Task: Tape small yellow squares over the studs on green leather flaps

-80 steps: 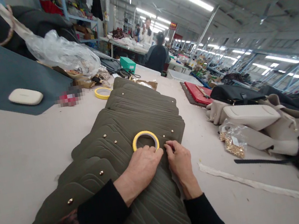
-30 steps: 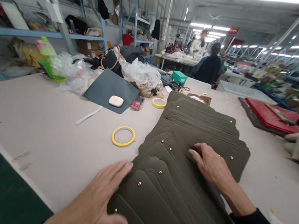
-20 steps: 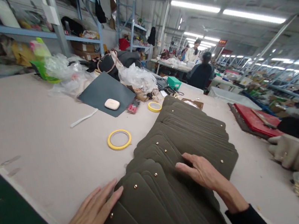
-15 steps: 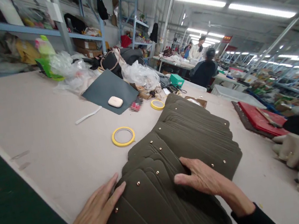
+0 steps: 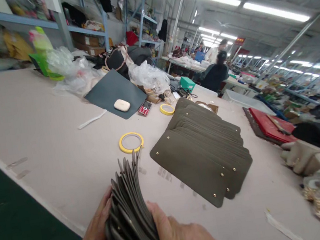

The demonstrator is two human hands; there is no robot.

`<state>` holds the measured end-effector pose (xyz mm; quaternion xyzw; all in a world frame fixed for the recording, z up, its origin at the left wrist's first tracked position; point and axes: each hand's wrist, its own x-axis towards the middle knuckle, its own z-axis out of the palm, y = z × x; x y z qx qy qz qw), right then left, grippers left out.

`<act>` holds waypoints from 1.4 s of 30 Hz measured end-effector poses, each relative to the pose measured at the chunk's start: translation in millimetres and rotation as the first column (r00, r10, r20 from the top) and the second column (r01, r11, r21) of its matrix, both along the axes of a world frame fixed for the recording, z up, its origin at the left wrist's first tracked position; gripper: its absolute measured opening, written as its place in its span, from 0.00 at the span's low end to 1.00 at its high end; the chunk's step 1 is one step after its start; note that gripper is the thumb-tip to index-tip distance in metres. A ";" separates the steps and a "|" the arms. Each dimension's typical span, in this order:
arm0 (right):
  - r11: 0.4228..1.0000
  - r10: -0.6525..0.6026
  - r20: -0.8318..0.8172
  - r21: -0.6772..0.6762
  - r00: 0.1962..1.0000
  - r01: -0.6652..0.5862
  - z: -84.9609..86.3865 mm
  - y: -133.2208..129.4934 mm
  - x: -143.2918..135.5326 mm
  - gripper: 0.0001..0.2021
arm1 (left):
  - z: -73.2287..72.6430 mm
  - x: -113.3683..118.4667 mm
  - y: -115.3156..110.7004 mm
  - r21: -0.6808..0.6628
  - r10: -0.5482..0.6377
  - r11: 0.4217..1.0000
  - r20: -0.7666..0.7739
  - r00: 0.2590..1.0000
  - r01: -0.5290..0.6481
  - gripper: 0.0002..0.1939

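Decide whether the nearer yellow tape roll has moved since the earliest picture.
Yes: the nearer roll moved left, off the olive panels onto the table, judged against the farther roll.

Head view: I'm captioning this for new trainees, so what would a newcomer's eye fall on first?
First, the thick bundle of dark olive, flat panels, held on edge between the left hand and right hand at bottom centre-left. Next, the fanned olive stack with gold-coloured studs, on the table beyond the right hand. Then the bright yellow tape ring, just past the bundle's tips.
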<state>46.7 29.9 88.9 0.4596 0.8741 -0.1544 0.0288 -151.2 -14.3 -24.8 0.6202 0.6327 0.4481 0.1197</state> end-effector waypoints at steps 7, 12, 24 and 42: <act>0.878 -0.308 -0.322 -0.458 0.895 0.138 43.6 38.9 35.7 0.30 | 8.4 14.3 10.1 -0.054 0.023 0.998 -0.061 0.998 -0.026 0.50; 0.657 -0.630 -0.474 -0.748 0.615 0.096 40.1 45.2 68.6 0.31 | 2.9 15.1 1.8 0.004 0.037 0.999 -0.055 0.998 -0.037 0.45; 0.616 -0.689 -0.487 -0.784 0.536 0.079 12.8 47.0 88.2 0.28 | -6.4 18.2 -0.9 0.283 -0.154 0.925 -0.327 0.932 0.253 0.11; 0.706 -0.229 -0.808 -0.522 -0.543 0.479 -12.7 31.9 95.7 0.27 | 43.4 15.2 24.2 -0.270 -0.453 0.843 0.111 0.885 0.465 0.37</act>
